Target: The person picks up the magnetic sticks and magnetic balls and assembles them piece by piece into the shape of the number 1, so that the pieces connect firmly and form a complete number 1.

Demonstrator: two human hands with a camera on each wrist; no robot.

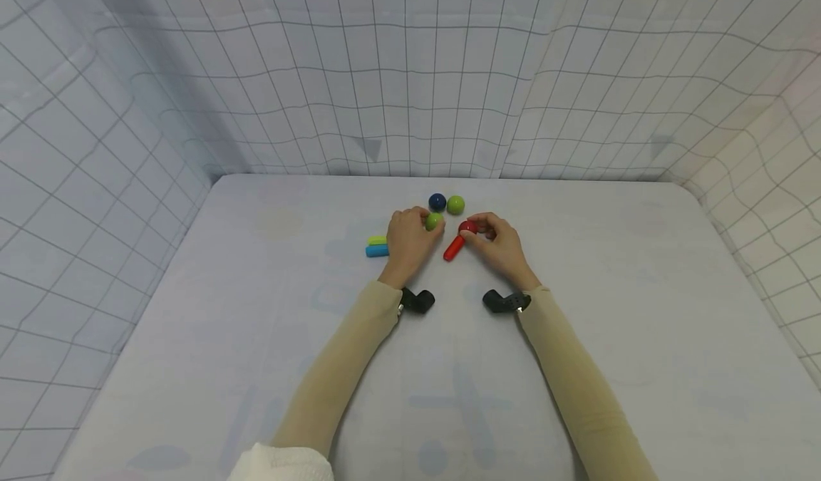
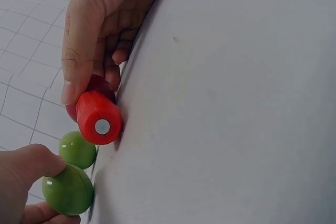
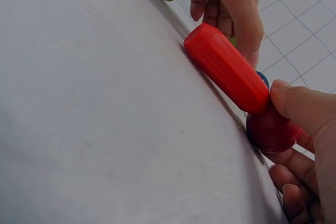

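Observation:
My left hand pinches a green ball between thumb and fingers, low over the white table. My right hand grips a dark red ball, which touches one end of a red rod. That rod slants toward me, and a round silvery disc shows in its free end in the left wrist view. Just beyond the hands sit a dark blue ball and a second green ball, side by side. Left of my left hand lie a blue rod and a yellow-green rod, partly hidden by the hand.
The white table carries all the pieces near its far edge. White cloth with a dark grid hangs behind it and on both sides. Each wrist bears a black camera mount, one at the left wrist and one at the right wrist.

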